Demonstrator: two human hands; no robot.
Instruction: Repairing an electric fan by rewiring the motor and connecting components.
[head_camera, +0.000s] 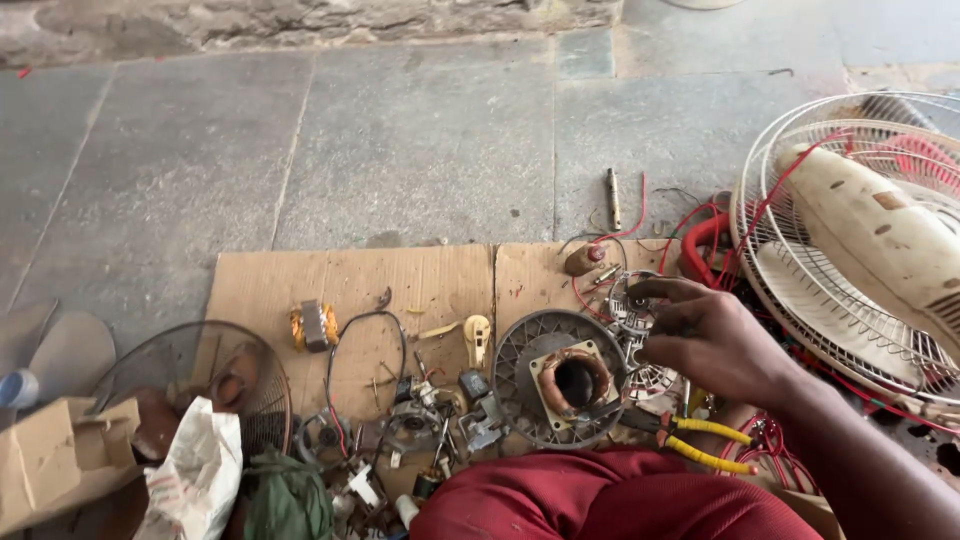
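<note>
The right hand reaches in from four o'clock, its fingertips curled and pinching the rim of a small round silver metal motor end-cover with slotted vents. The left hand is out of view, so I cannot tell its state.

The grip looks light, on the edge only. If it loosens, the cover could drop onto the thin red wires looped just beneath it and snag or tear them. Those wires may be joined to the part, though that is too tangled to tell, so a sharp lift could strain them. Small screws and clips lie scattered near six o'clock, and a nudge from the wrist could send them off the flat brown cardboard sheet onto the stone floor.

The cover is dull silver and grimy. It sits at two o'clock from the grey round motor housing with copper winding, just beside it. Yellow-handled pliers lie at five o'clock, near the red-clothed knee. A white wire fan guard rests at three o'clock.
</note>
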